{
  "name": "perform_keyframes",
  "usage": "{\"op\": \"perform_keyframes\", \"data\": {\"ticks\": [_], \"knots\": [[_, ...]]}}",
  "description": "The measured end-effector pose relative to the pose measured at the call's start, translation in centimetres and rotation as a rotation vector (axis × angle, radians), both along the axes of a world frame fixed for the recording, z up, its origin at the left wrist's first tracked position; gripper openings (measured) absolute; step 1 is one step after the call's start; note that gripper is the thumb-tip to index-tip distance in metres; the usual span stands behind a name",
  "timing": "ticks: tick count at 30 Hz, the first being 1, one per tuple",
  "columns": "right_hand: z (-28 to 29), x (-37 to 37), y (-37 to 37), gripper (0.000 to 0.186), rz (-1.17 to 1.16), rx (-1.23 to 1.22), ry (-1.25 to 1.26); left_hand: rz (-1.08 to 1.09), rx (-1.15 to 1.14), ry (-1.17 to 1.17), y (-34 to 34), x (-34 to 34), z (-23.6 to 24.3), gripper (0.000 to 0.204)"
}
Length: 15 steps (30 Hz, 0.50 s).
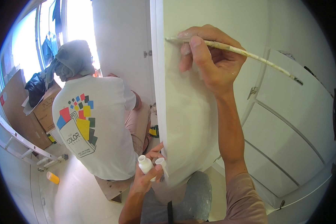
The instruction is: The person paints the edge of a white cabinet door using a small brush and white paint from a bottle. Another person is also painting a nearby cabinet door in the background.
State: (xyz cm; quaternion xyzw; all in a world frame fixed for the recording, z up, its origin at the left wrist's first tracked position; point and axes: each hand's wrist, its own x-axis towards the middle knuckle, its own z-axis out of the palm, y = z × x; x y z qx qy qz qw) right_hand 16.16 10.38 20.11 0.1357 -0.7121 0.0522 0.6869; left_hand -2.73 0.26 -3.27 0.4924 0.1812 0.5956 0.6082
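Note:
My right hand (222, 69) is raised and pinches a thin paintbrush (263, 60) with a paint-stained handle. The brush's tip points left and meets the near edge of a white cabinet door (186, 123), or stops very close to it; the fingers are beside the door's face. Low down, next to the same door edge, my left hand (147, 177) holds a small white bottle (145, 163) with its mouth uncovered. A small white cap or cup (161, 162) is in the same hand, beside the bottle. Pale smears mark my right fingers.
A person (97, 115) in a printed white shirt sits to the left, back toward me, on a low wooden stool (110, 188). Further left are a ladder (24, 143), cardboard boxes (44, 114) and an orange cup (53, 177). White drawer fronts (274, 147) stand right.

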Motion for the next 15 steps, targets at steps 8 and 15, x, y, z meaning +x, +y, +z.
{"op": "perform_keyframes", "data": {"ticks": [8,15], "knots": [[-0.31,0.24,-0.24,0.014,0.011,-0.012,-0.009,0.04,0.034,0.042,0.15,0.18,-0.42,0.031],[-0.35,0.78,-0.37,0.01,0.026,-0.008,-0.125,0.032,0.028,0.04,0.13,0.1,-0.29,0.031]]}}
